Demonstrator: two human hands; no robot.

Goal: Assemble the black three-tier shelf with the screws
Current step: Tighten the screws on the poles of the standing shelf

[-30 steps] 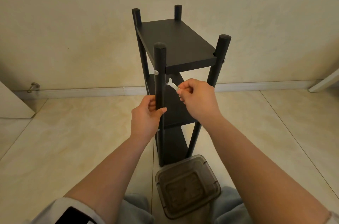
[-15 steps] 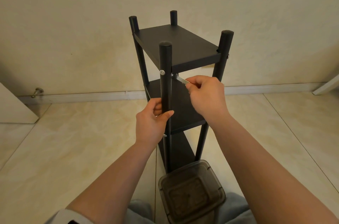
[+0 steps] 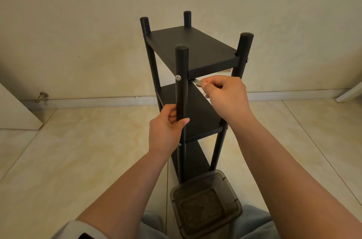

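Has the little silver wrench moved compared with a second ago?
Yes. The wrench, pinched by the right hand, now reaches in right beside the front post under the top board; earlier its tip sat lower, clear of the post.

A left hand (image 3: 166, 131) grips the near post (image 3: 181, 90) of a black shelf (image 3: 192, 48); right hand (image 3: 227, 97) fingers pinch a small wrench (image 3: 196, 82) just beside a screw (image 3: 178, 77).

We have both forearms stretched forward, bare, sleeves only at the frame's bottom edge. Our left hand (image 3: 166, 131) is curled round a post, thumb tip across its front. Our right hand (image 3: 227, 95) is raised higher, knuckles up, thumb and fingers (image 3: 210, 83) pinching a small flat tool.
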